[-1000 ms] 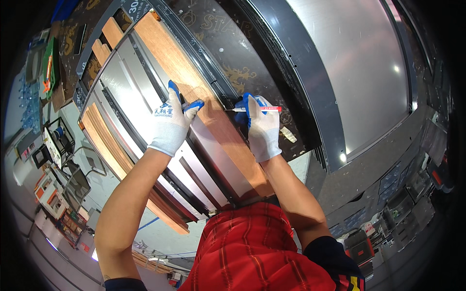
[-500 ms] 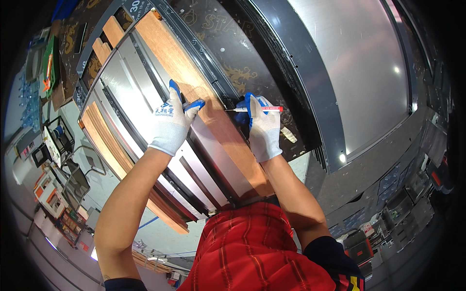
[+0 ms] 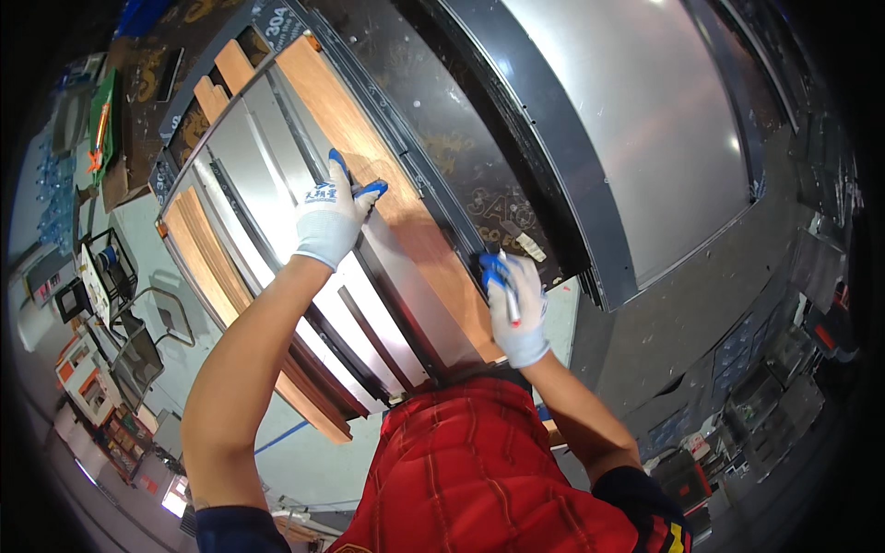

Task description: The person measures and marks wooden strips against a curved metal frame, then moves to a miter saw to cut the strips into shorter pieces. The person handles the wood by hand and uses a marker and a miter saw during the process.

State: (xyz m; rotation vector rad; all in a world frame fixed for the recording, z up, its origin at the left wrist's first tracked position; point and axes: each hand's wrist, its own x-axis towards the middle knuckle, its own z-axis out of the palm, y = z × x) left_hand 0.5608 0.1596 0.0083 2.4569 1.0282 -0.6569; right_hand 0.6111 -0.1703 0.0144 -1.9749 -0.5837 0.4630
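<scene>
My left hand [image 3: 330, 221], in a white glove with blue fingertips, rests on the metal panel [image 3: 226, 152] beside a long wooden strip [image 3: 355, 120]. Its thumb is spread away from the forefinger, and it grips nothing. A white marker pen [image 3: 513, 307] with a red end lies against the palm of my right hand [image 3: 524, 295], gloved alike, with the fingers curled round it. That hand is at the right edge of the panel, by the dark metal rail [image 3: 419, 170]. Dark metal bars [image 3: 396, 304] run lengthwise over the panel.
More wooden strips [image 3: 221, 267] lie along the panel's left side. To the right stands a large grey-framed metal sheet [image 3: 636, 138]. A small pale scrap [image 3: 530, 246] lies on the dark patterned board [image 3: 442, 111]. A chair [image 3: 138, 350] stands on the floor at left.
My right hand has drawn back toward me along the panel's right edge, and the marker has turned from lying crosswise to pointing away from me. The left hand has barely moved.
</scene>
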